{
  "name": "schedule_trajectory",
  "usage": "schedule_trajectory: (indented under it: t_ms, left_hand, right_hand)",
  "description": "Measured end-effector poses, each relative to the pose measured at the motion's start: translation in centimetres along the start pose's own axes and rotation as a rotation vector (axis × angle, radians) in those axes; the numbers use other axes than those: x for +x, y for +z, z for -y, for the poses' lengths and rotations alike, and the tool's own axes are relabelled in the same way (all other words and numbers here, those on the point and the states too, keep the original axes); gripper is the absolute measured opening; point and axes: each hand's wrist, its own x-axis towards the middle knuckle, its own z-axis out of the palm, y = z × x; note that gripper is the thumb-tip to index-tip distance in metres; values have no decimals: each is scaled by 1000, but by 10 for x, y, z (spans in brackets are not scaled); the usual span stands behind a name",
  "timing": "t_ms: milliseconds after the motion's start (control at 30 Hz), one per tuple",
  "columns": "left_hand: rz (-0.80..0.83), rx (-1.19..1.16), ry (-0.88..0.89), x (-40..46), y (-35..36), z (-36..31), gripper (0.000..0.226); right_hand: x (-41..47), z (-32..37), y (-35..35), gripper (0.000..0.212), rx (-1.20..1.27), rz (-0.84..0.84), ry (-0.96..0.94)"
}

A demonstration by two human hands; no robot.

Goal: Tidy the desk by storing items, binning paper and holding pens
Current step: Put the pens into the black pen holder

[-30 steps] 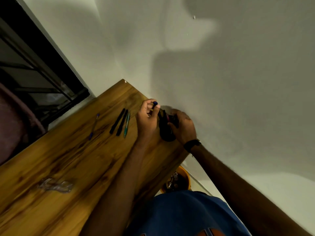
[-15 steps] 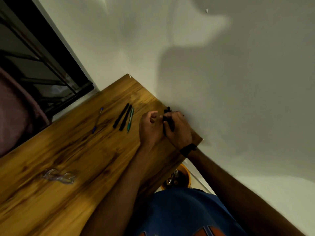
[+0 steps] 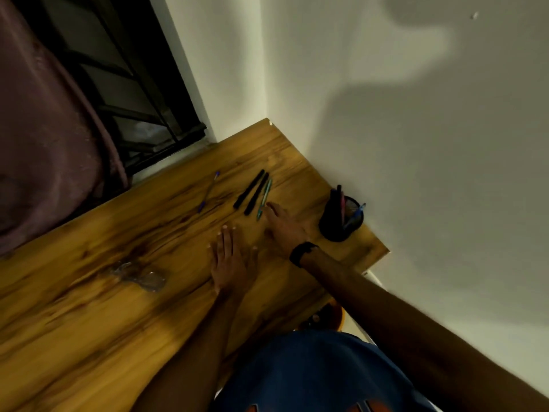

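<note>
A black mesh pen holder [image 3: 340, 223] stands near the desk's right corner by the wall, with several pens sticking out of it. Two black markers [image 3: 252, 192] and a green pen [image 3: 264, 198] lie side by side on the wooden desk [image 3: 89, 307]. A blue pen [image 3: 208, 192] lies further left. My right hand [image 3: 283, 226] lies on the desk with fingers stretched toward the green pen's near end. My left hand [image 3: 231, 260] rests flat on the wood, fingers straight, holding nothing.
A crumpled clear plastic wrapper [image 3: 139, 276] lies on the desk at the left. An orange bin [image 3: 326, 318] shows below the desk's near edge. A white wall runs along the right. A barred window [image 3: 124, 93] and a curtain [image 3: 41, 129] are at the far left.
Both hands have left the pen holder, which now stands alone with pens in it. The right hand has moved left toward the green pen; the left hand has dropped flat on the desk.
</note>
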Motion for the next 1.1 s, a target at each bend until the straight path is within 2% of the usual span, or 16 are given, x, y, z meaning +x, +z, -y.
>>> schedule_trajectory:
  t_ms: [100, 233, 467, 567, 667, 833, 967, 1100]
  left_hand:
    - [10, 23, 0, 0, -3, 1, 77]
    - [6, 9, -2, 0, -4, 1, 78]
    - [-21, -64, -52, 9, -7, 1, 79]
    - [-94, -220, -107, 29, -19, -7, 70]
    - [-161, -199, -23, 58, -32, -21, 54]
    - [-27, -83, 85, 91, -46, -42, 47]
    - [45, -51, 38, 94, -44, -47, 51]
    - [71, -64, -14, 87, -47, -56, 42]
  right_hand:
    - [23, 2, 15, 70, -90, 86, 28]
    - [30, -3, 25, 68, -212, 174, 2]
    - [-4, -19, 34, 47, 6, -100, -3]
    - [-7, -21, 32, 44, 75, -128, 54]
    - [4, -14, 25, 56, 44, -90, 119]
    - [24, -8, 12, 51, -41, 43, 191]
    - [17, -19, 7, 32, -38, -21, 235]
    - [1, -31, 9, 24, -10, -62, 187]
